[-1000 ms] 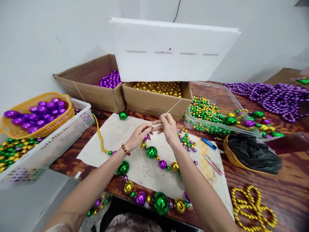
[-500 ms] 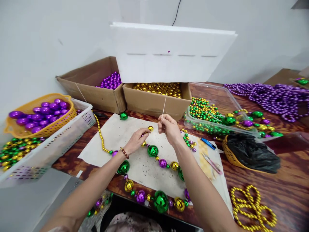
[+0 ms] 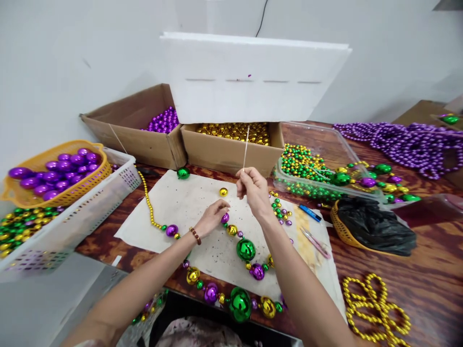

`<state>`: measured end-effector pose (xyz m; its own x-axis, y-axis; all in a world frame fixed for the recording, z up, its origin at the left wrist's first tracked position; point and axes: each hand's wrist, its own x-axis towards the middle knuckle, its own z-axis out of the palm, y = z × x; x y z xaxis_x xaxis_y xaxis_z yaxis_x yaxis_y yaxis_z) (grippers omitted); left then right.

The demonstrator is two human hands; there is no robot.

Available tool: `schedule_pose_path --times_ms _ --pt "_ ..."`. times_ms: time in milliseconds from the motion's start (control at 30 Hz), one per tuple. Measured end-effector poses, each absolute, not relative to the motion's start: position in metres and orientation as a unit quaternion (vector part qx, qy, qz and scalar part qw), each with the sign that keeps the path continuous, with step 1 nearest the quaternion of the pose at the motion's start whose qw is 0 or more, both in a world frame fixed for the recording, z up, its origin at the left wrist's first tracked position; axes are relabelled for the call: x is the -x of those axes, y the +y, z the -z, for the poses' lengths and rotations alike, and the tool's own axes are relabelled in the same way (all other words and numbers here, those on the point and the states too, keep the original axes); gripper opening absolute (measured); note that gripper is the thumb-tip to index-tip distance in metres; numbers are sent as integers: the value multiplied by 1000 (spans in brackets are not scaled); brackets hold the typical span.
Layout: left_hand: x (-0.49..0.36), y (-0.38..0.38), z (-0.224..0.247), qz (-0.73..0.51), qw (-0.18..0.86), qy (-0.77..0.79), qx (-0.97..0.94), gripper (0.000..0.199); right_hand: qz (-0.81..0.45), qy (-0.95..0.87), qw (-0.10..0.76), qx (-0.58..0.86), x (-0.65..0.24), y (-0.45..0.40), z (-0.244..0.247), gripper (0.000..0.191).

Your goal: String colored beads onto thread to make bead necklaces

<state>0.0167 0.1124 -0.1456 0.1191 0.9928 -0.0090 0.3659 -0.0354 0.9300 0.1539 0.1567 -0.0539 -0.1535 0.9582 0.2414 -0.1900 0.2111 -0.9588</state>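
Observation:
My right hand (image 3: 253, 189) is raised over the white cloth (image 3: 162, 207), its thumb and forefinger pinching a thin white string (image 3: 246, 147) that points up. Left of it and lower, my left hand (image 3: 213, 216) has its fingers curled at the end of a bead strand, against a purple bead (image 3: 224, 218). From there the strand runs through a gold bead (image 3: 232, 230) and a large green ball (image 3: 246, 249), passes behind my right forearm, and continues along the table's front edge. A loose gold bead (image 3: 223, 192) lies just beyond my left fingertips.
Cardboard boxes of purple beads (image 3: 164, 120) and gold beads (image 3: 235, 133) stand behind the cloth. Small beads (image 3: 280, 208), a blue cutter (image 3: 310, 212) and pink-handled snips (image 3: 317, 242) lie to the right. A yellow basket (image 3: 103, 168) is at left, a gold bead chain (image 3: 376, 308) at front right.
The strand's end section has shifted down and to the right. My left hand has come slightly nearer to me, leaving the loose gold bead apart from it. My right hand still pinches the string.

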Motion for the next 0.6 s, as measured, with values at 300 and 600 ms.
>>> schedule_pose_path --times_ms 300,600 --pt "6 118 158 -259 342 605 -670 17 -488 -543 603 321 -160 161 34 18" --pt "21 126 149 -182 294 607 -716 19 -517 -555 547 354 -160 155 60 21"
